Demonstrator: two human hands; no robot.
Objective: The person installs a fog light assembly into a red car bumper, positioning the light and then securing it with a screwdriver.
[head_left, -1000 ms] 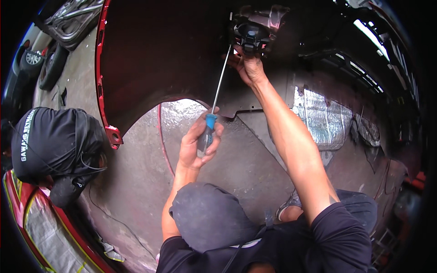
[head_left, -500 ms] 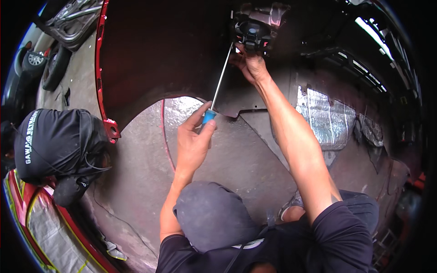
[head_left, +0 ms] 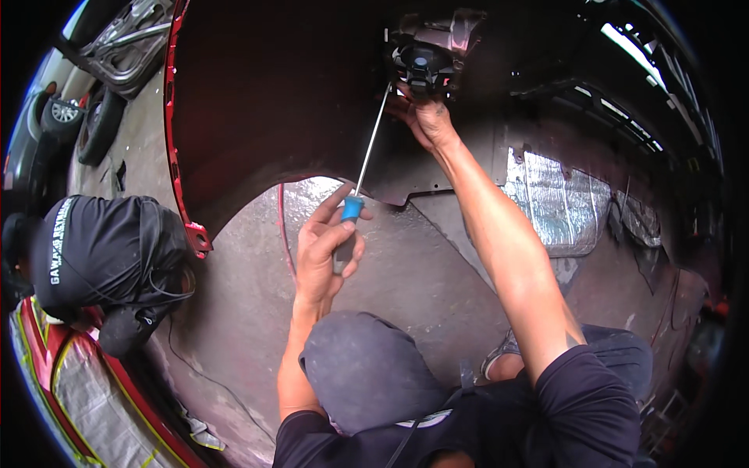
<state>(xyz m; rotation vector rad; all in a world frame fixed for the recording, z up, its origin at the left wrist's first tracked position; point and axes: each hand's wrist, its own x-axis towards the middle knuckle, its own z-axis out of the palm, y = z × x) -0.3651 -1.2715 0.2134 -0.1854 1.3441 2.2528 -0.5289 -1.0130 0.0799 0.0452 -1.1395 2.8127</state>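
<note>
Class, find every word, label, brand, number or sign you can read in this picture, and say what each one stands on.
Co-worker's dark shirt: white capital letters with a smaller line beside them; I won't copy the wording.
Small white mark on dark cloth below the shirt: too small to read.
Screwdriver: no readable text.

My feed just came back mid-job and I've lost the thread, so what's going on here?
A person's left hand holds a screwdriver by its blue-and-grey handle, its shaft angled up toward a black fitting. The right hand is at the fitting's underside, its grip partly hidden. Whether the tip touches anything is too dark to tell. Off to the left, a co-worker in a black top is bent over beside a partly masked red panel.
</note>
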